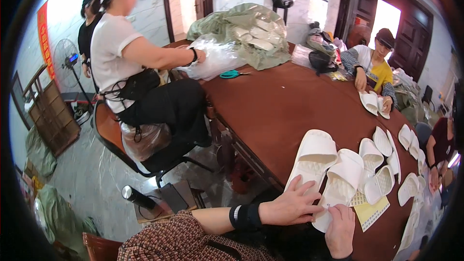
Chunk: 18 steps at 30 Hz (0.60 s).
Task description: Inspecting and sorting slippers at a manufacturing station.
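Observation:
Two white slide slippers lie side by side in front of me on the brown tabletop, the left slipper (pixel 316 146) a little farther out than the right slipper (pixel 349 165). My left hand (pixel 290 206) reaches across their heel ends with its fingers spread, fingertips touching the insoles. My right hand (pixel 340 230) is curled over the heel of the right slipper, its fingers bent and pressed together there. Whether a small piece lies under those fingertips is hidden. Just right of that hand is a yellow sheet of small stickers (pixel 374 212), partly under another white slipper (pixel 379 185).
More white slippers (pixel 406 137) lie along the table's right side. Teal-handled scissors (pixel 232 74) rest near a clear plastic bag (pixel 212 60) and a green sack (pixel 263 43). One person sits at left; another handles slippers (pixel 369 102) across the table. A black bottle (pixel 137 195) stands on a low stool.

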{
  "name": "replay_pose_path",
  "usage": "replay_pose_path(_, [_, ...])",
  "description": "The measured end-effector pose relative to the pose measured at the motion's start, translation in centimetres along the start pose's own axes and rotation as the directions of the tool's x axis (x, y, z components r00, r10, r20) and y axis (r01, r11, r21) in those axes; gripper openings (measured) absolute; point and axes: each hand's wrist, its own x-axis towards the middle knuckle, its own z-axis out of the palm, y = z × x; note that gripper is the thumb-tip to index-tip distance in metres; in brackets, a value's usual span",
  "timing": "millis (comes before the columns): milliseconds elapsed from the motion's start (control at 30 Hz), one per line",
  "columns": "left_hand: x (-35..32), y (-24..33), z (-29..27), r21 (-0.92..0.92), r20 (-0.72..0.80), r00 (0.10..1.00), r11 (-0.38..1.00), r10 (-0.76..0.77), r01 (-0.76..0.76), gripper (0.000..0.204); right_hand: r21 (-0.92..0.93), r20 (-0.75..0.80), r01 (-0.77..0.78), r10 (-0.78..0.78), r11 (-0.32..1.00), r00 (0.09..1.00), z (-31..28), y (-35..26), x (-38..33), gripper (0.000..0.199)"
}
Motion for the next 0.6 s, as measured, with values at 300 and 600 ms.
replay_pose_path(300, [0.0,0.1,0.3,0.001,-0.011,0.999,0.999,0.036,-0.036,0.033,0.057,-0.069,0.032,-0.028,0.998,0.997,0.7,0.8,-0.7,0.027])
replay_pose_path(600, [-0.4,0.0,1.0,-0.017,-0.086,0.995,0.998,0.055,-0.057,0.031,0.052,-0.066,0.042,-0.038,0.998,0.997,-0.8,-0.4,-0.8,0.026])
